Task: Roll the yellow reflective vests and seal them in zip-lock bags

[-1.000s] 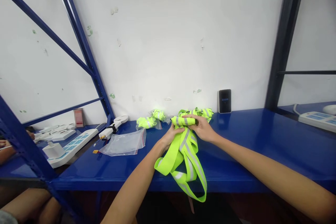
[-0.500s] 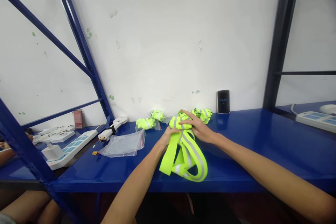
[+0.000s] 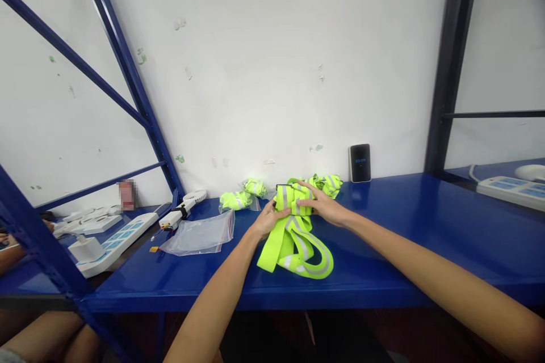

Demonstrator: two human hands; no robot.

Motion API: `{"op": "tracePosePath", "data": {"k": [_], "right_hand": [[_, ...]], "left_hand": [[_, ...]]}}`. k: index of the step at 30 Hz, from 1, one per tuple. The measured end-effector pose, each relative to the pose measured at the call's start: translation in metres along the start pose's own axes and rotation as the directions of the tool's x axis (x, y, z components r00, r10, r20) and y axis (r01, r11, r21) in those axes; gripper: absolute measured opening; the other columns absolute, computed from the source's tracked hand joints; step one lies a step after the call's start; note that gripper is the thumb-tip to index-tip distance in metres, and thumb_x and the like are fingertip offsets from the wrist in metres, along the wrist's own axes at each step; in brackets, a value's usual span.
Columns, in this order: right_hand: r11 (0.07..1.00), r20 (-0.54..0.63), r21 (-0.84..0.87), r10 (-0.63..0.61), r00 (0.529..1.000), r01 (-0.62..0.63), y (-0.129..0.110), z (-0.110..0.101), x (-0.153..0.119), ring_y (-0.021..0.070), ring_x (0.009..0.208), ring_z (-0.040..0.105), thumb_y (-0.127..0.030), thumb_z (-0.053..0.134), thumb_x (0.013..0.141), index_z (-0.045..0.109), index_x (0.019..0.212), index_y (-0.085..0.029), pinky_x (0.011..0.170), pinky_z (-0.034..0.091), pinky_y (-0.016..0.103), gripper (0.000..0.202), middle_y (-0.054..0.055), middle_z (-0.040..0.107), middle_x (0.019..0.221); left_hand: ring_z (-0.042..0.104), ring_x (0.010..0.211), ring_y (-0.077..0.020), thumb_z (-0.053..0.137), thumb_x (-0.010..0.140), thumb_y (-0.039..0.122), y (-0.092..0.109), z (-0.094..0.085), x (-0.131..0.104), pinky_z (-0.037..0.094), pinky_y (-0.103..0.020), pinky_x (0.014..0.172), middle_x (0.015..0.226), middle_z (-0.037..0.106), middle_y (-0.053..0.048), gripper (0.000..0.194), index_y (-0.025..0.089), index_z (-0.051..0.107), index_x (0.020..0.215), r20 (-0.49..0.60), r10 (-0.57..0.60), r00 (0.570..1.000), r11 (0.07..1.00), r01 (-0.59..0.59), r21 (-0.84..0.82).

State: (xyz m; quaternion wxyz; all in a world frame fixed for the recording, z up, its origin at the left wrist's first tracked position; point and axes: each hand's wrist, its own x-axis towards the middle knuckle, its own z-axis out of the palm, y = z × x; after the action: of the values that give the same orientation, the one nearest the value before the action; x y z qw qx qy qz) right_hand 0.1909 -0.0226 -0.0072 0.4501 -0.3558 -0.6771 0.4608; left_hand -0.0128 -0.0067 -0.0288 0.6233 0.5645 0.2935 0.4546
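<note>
A bundle of neon yellow reflective strap is held between both hands above the blue table. My left hand grips its left side, thumb on the front. On the right side, my right hand has its fingers and thumb round the folds. Loose strap loops hang from the bundle toward the table's front edge. Behind it lie more yellow straps, and to the left are bagged yellow straps.
Left on the table lie clear zip bags and a white handheld fan. A black-faced clock stands by the wall. Power strips sit beyond the blue rack post. Another person's hand shows at the far left.
The bundle has been raised and turned more upright, showing a dark buckle-like piece on top. The hanging loops have moved up slightly. Both hands still hold it.
</note>
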Motion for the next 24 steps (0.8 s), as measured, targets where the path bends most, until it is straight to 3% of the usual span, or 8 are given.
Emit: {"op": "tracePosePath", "data": {"k": [4, 7, 12, 17, 24], "right_hand": [[0.998, 0.078, -0.057, 0.000, 0.997, 0.005, -0.005, 0.000, -0.006, 0.0343, 0.127, 0.049, -0.046, 0.069, 0.080, 0.025, 0.149, -0.040, 0.087, 0.055, 0.047, 0.083, 0.004, 0.017, 0.160], [0.988, 0.078, -0.135, -0.064, 0.995, 0.074, -0.003, -0.001, -0.006, 0.0358, 0.128, 0.048, -0.046, 0.069, 0.080, 0.034, 0.147, -0.037, 0.091, 0.053, 0.049, 0.076, 0.004, 0.026, 0.158], [0.927, 0.005, -0.281, -0.255, 0.967, 0.247, 0.001, 0.002, -0.001, 0.0312, 0.138, 0.037, -0.042, 0.064, 0.084, 0.046, 0.142, -0.029, 0.111, 0.033, 0.049, 0.062, 0.006, 0.044, 0.148], [0.889, -0.030, -0.308, -0.366, 0.930, 0.339, -0.001, 0.007, -0.001, 0.0275, 0.141, 0.033, -0.037, 0.058, 0.088, 0.043, 0.144, -0.028, 0.114, 0.028, 0.046, 0.059, 0.005, 0.042, 0.150], [0.891, -0.034, -0.280, -0.382, 0.923, 0.358, -0.003, 0.006, -0.002, 0.0276, 0.142, 0.031, -0.039, 0.058, 0.088, 0.042, 0.144, -0.030, 0.115, 0.026, 0.047, 0.059, 0.003, 0.041, 0.151]], "left_hand": [[0.070, 0.091, -0.0263, 0.084, 0.065, 0.029, 0.003, -0.003, -0.004, 0.054, -0.043, 0.086, 0.109, 0.070, -0.012, 0.066, 0.018, 0.054, 0.123, -0.006, -0.045, 0.999, 0.999, 0.045, 0.027], [0.069, 0.094, -0.0268, 0.084, 0.065, 0.029, 0.000, -0.005, -0.002, 0.053, -0.041, 0.087, 0.110, 0.069, -0.012, 0.069, 0.018, 0.052, 0.126, 0.064, -0.044, 0.997, 0.998, 0.040, 0.058], [0.065, 0.105, -0.0275, 0.080, 0.069, 0.035, -0.005, -0.004, 0.006, 0.050, -0.040, 0.092, 0.120, 0.065, -0.012, 0.070, 0.019, 0.049, 0.130, 0.083, 0.149, 0.985, 0.972, -0.162, 0.171], [0.061, 0.111, -0.0280, 0.075, 0.074, 0.039, -0.002, 0.003, 0.004, 0.047, -0.039, 0.096, 0.122, 0.065, -0.013, 0.056, 0.016, 0.057, 0.121, 0.000, 0.405, 0.914, 0.858, -0.380, 0.347], [0.062, 0.109, -0.0281, 0.075, 0.074, 0.037, -0.003, 0.007, 0.001, 0.048, -0.037, 0.094, 0.119, 0.066, -0.012, 0.053, 0.016, 0.058, 0.120, -0.046, 0.426, 0.903, 0.860, -0.389, 0.331]]}}
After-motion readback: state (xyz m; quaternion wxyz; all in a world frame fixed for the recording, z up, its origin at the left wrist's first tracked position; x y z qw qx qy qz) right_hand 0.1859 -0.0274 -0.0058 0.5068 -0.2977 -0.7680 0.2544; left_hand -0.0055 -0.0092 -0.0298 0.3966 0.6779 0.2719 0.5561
